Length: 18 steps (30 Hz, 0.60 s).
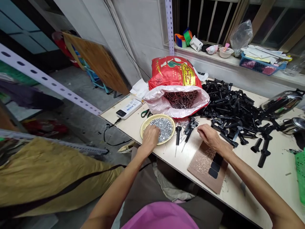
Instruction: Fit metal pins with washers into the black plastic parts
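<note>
nuts in yellow dish under curled left hand, pin pinched in right hand

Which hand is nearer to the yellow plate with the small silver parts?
Left. The left hand lies on the yellow plate, over its silver parts; the right hand is apart, beside the black pieces.

Small home workshop: worktable heaped with black plastic parts, slotted-angle racking.

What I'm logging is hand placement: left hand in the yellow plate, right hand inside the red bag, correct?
No. The head view shows the right hand at the black parts, not in the red bag; the left hand is in the yellow plate.
</note>
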Available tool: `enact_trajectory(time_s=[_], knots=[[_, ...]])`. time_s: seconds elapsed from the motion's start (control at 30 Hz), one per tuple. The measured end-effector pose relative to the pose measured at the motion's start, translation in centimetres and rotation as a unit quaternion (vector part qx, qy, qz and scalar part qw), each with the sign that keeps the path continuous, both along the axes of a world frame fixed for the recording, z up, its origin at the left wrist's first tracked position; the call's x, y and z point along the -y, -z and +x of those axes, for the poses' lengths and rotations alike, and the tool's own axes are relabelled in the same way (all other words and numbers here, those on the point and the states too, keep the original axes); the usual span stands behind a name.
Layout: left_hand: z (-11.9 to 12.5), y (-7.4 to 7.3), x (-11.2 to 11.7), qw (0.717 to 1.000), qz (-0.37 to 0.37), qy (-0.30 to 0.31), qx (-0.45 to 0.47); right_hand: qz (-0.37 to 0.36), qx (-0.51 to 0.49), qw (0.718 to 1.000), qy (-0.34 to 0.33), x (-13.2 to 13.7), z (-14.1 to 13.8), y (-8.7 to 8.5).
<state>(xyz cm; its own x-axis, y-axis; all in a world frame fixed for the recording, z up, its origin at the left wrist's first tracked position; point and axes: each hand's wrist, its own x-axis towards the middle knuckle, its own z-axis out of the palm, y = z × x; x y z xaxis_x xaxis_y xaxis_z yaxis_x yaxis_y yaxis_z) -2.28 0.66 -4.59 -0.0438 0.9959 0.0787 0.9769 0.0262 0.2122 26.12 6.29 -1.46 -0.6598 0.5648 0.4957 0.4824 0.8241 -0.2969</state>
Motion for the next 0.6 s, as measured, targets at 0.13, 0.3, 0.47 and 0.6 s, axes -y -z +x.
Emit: enact_trajectory(time_s=[0.13, 0.3, 0.47, 0.6], knots=[[-0.4, 0.2, -0.1, 0.998, 0.028, -0.013, 0.047, -0.093, -0.109, 0.987, 0.074, 1.8, -1.7, -1.5], [0.1, -0.9, 0.2, 0.936, 0.107, -0.082, 0.325, -0.175, -0.169, 0.966, 0.087, 3.9, -4.6, -2.3], [4.2, -3.0, 1.2, 0.717, 0.064, -0.111, 0.686, -0.207, -0.178, 0.961, 0.05, 6.2, -7.0, -2.4], [7.3, -3.8, 1.8, 0.625, 0.072, -0.105, 0.77, -0.199, -0.152, 0.965, 0.084, 7.0, -6.9, -2.1]])
